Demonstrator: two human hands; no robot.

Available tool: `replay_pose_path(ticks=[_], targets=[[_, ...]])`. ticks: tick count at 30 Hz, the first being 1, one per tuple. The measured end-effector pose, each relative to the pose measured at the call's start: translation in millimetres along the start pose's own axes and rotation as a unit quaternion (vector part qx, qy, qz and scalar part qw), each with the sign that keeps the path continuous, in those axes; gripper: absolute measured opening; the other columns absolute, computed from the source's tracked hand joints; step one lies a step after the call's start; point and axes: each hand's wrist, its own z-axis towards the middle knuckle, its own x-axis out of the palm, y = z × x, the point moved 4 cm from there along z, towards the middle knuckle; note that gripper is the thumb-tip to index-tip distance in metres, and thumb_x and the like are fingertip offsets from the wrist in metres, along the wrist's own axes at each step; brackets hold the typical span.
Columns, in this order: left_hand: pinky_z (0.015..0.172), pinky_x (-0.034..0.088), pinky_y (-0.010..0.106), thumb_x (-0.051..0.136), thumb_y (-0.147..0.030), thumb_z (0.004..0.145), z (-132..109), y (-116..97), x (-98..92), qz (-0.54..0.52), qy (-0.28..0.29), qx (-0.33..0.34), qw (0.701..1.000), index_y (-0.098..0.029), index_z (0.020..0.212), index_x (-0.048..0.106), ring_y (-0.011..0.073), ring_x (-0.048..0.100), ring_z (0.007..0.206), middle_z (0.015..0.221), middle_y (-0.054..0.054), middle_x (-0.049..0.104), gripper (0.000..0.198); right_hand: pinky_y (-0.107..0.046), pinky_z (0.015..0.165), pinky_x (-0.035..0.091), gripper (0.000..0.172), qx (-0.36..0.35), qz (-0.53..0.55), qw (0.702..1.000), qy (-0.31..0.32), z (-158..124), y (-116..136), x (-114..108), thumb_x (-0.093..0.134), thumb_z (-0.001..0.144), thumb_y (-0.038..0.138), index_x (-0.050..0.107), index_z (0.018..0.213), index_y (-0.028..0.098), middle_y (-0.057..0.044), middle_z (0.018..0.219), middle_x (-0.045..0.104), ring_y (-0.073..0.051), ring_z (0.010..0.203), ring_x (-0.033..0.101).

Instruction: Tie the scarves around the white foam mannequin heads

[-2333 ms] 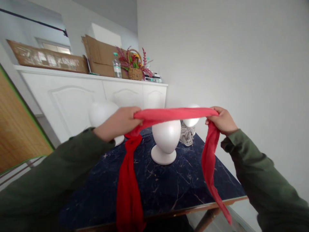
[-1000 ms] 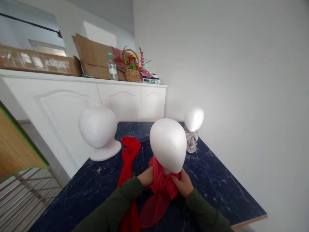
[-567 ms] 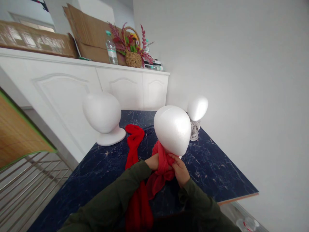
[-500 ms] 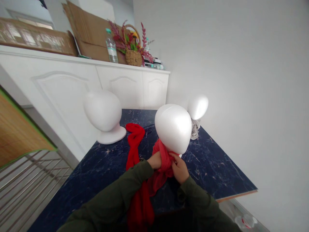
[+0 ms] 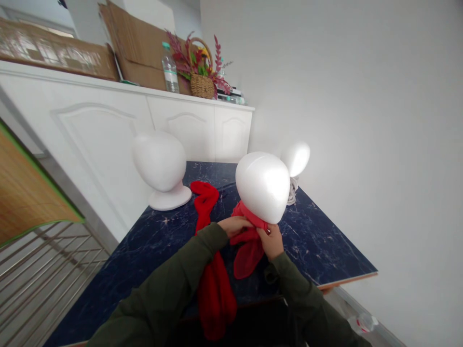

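A white foam mannequin head [image 5: 262, 188] stands on the table, with a thin red scarf [image 5: 249, 255] wrapped around its lower part. My left hand [image 5: 235, 225] and my right hand [image 5: 270, 242] meet at the front of the head, both gripping the scarf. A darker red cloth [image 5: 204, 205] lies bunched on the table to the left and runs under my left forearm, reappearing below it as a hanging length [image 5: 216, 301]. I cannot tell if this is the same scarf. The head's base is hidden behind the cloth and my hands.
A second foam head [image 5: 161, 161] stands at the table's left, and a third [image 5: 295, 159] stands at the back with grey cloth [image 5: 292, 192] around its neck. The dark blue marble table [image 5: 318, 241] ends at a near right edge. A white cabinet [image 5: 195, 135] stands behind, and a metal railing [image 5: 54, 270] lies left.
The scarf now lies snug around the head's lower part. My hands have come closer together there, and the view has tilted slightly. The red cloth below my left arm hangs more fully in view.
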Motion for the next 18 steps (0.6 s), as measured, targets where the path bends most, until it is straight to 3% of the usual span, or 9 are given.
replay_pose_path(ticks=[2,6,11,16,18], targets=[[0.078,0.045,0.031,0.053,-0.011,0.063,0.1,-2.4,-6.4,-0.076,0.002,-0.041,0.996,-0.009,0.083,0.06,0.0191,0.062,0.076,0.076,0.008,0.067,0.022,-0.032,0.077,0.042,0.031,0.009,-0.004,1.0,0.007,4.9,-7.4,-4.7,0.049,0.07,0.031,0.064,0.09,0.014,-0.008,0.092,0.061,-0.022,0.086,0.053],[0.067,0.049,0.028,0.048,-0.012,0.067,-4.9,-12.8,-31.2,-0.146,-0.077,-0.059,0.984,-0.01,0.071,0.056,0.0161,0.062,0.061,0.063,0.006,0.065,0.01,-0.03,0.074,0.042,0.029,-0.016,-0.059,0.997,0.04,16.9,-9.9,-15.8,0.049,0.067,0.027,0.063,0.088,0.013,-0.008,0.087,0.063,-0.022,0.082,0.055],[0.066,0.05,0.03,0.052,-0.014,0.067,-8.8,-21.0,-65.6,-0.088,-0.174,0.006,0.981,-0.011,0.074,0.057,0.018,0.063,0.066,0.066,0.005,0.065,0.009,-0.03,0.065,0.041,0.023,-0.024,-0.146,0.987,0.07,33.6,-16.4,-20.4,0.051,0.065,0.03,0.062,0.074,0.012,-0.007,0.072,0.061,-0.018,0.066,0.054],[0.06,0.048,0.024,0.062,-0.015,0.063,1.3,-10.3,-88.5,-0.015,-0.287,0.065,0.956,-0.011,0.077,0.057,0.0139,0.06,0.056,0.055,0.0,0.061,0.015,-0.034,0.078,0.04,0.038,-0.086,-0.115,0.99,0.001,42.9,-37.6,-14.4,0.055,0.061,0.026,0.057,0.097,0.013,-0.01,0.093,0.06,-0.023,0.088,0.053],[0.063,0.048,0.024,0.064,-0.02,0.063,5.4,-6.3,-88.4,0.011,-0.312,0.088,0.946,-0.011,0.081,0.058,0.0145,0.061,0.063,0.062,0.001,0.063,0.021,-0.035,0.079,0.04,0.04,-0.068,-0.096,0.993,0.027,44.7,-48.4,-8.1,0.055,0.064,0.027,0.054,0.102,0.014,-0.01,0.096,0.06,-0.023,0.09,0.053]])
